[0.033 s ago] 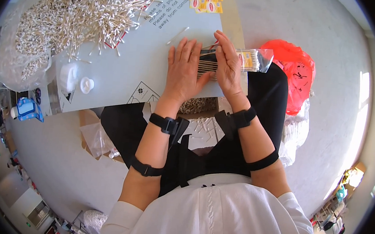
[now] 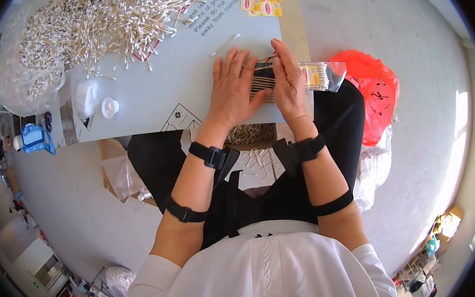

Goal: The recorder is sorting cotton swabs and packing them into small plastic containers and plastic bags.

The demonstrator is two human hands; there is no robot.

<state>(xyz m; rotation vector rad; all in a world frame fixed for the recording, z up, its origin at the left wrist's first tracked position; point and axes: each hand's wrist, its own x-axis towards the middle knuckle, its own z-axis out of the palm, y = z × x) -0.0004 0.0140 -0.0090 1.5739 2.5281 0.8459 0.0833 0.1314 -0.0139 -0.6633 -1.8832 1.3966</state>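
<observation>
I'm watching the cotton-swab packet (image 2: 320,78) lying at the desk's (image 2: 164,87) right edge, practically unmoved since the previous picture, so the work is holding steady. The left hand's (image 2: 232,89) nearly straight fingers are touching its left end; whether the right hand's (image 2: 291,91), curving across, are gripping I can't tell. Beyond, red-marked yellow labels (image 2: 267,8) are lying beside red-and-black lettering (image 2: 209,15).

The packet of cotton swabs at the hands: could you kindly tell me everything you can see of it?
The packet looks like clear, thin plastic, holding pale-stemmed swabs side by side, white tips toward the right. A yellow label sits near those tips. It lies on the table, its right end jutting past the edge. The right hand covers its middle; the left hand is at its left end.
</observation>
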